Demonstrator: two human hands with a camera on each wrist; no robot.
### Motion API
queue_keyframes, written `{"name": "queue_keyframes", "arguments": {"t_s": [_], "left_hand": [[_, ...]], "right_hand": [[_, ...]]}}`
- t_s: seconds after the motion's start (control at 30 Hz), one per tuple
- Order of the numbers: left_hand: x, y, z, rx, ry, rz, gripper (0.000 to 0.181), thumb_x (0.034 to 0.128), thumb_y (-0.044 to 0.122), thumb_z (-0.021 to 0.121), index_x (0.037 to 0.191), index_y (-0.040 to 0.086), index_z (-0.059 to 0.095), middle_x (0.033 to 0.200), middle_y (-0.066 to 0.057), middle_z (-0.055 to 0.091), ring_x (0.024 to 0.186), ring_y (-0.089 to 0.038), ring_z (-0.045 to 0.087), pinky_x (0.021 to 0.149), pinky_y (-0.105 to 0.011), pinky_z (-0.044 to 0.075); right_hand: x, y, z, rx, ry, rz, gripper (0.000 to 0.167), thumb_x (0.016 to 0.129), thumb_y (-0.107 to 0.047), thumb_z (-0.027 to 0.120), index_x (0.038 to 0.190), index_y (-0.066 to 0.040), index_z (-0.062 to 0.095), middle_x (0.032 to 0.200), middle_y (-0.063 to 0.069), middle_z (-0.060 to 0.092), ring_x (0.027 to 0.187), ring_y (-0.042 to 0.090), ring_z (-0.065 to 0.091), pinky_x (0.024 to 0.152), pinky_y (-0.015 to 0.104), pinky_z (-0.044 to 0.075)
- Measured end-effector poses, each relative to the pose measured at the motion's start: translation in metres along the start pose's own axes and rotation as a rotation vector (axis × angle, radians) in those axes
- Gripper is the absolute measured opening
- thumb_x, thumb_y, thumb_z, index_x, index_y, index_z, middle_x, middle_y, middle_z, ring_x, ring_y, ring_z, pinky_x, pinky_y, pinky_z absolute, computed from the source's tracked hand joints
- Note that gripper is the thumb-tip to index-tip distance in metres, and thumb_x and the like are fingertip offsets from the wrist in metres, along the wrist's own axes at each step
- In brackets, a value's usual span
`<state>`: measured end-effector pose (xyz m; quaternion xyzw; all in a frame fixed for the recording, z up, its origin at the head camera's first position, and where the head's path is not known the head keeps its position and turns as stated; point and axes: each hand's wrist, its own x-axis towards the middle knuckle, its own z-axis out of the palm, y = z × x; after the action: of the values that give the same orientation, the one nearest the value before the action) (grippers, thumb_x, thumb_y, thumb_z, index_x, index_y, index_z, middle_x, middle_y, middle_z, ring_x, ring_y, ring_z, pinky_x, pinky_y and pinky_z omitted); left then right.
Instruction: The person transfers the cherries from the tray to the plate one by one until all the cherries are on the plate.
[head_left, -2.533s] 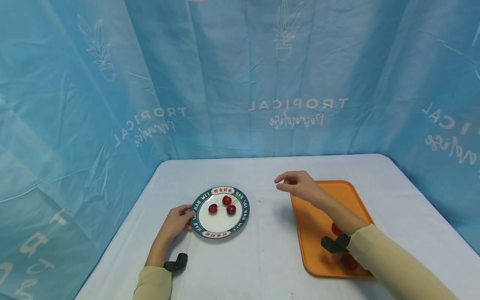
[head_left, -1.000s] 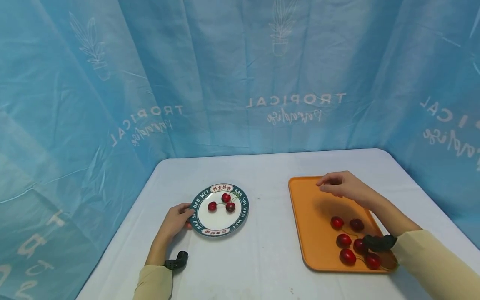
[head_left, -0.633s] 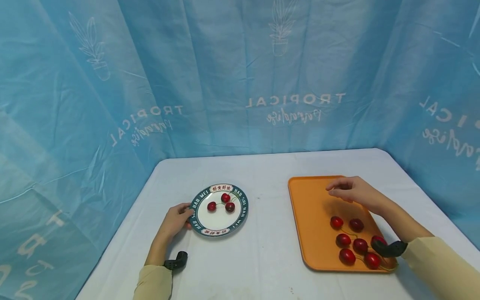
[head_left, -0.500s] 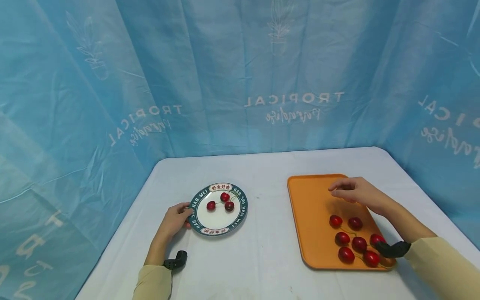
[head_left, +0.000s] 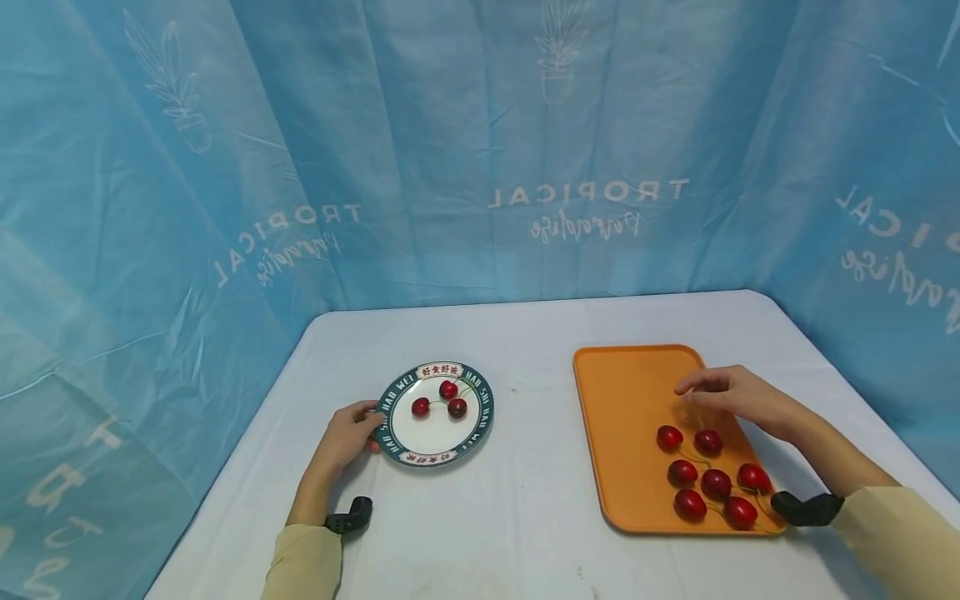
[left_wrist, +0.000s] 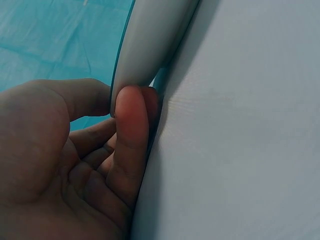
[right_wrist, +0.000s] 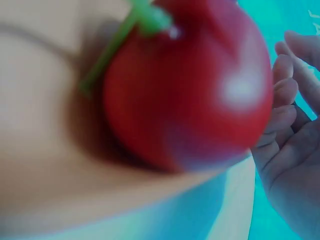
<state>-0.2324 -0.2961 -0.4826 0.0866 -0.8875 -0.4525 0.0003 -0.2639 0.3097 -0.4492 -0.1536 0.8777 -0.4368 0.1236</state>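
My left hand grips the left rim of a round white plate with a dark green lettered border. In the left wrist view, the thumb lies on one face of the plate and the curled fingers on the other. Three cherries with stems, one of them a dark cherry, lie on the plate. Over the right side of an orange tray hovers my right hand, fingers loosely bent, holding nothing. Several cherries, including a red cherry, lie below it. A cherry fills the right wrist view, apart from the fingers.
A white-covered table bears plate and tray, with a gap of bare cloth between them. Blue printed curtains enclose the back and both sides. Dark wrist cameras, such as the right one, sit low beside the sleeves.
My right hand has moved right from the tray's left edge to its right side, uncovering the cherries there. The left hand keeps its grip on the plate. The head view has shifted slightly.
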Motion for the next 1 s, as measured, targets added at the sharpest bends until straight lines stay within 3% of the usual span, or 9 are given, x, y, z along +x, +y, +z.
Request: {"name": "queue_keyframes", "arguments": {"t_s": [0.27,0.67,1.0], "left_hand": [[-0.0012,-0.0035,-0.0002,0.003,-0.002,-0.010,0.047,0.0937,0.024,0.056,0.134,-0.001,0.052,0.115,-0.016,0.061,0.103,-0.029,0.054,0.097,-0.049,0.038],[-0.0008,-0.0024,-0.0023,-0.014,-0.020,-0.015,0.048,0.0950,0.025,0.055,0.135,-0.001,0.051,0.119,-0.017,0.059,0.107,-0.030,0.052,0.098,-0.049,0.037],[-0.0019,0.0015,-0.0016,-0.010,-0.021,-0.012,0.048,0.0949,0.026,0.054,0.135,-0.001,0.051,0.120,-0.019,0.059,0.107,-0.031,0.052,0.099,-0.050,0.036]], "right_hand": [[-0.0068,0.0070,-0.0001,-0.042,-0.030,0.043,0.032,0.090,-0.029,0.066,0.115,-0.010,0.068,0.094,0.008,0.065,0.074,0.026,0.053,0.062,0.030,0.045],[-0.0100,0.0071,-0.0020,-0.082,-0.048,0.048,0.032,0.088,-0.025,0.068,0.113,-0.004,0.068,0.082,0.011,0.063,0.066,0.026,0.052,0.057,0.030,0.046],[-0.0089,-0.0009,0.0023,-0.216,-0.035,0.060,0.028,0.085,-0.036,0.071,0.098,-0.012,0.072,0.084,0.001,0.065,0.078,0.023,0.053,0.065,0.030,0.046]]}}
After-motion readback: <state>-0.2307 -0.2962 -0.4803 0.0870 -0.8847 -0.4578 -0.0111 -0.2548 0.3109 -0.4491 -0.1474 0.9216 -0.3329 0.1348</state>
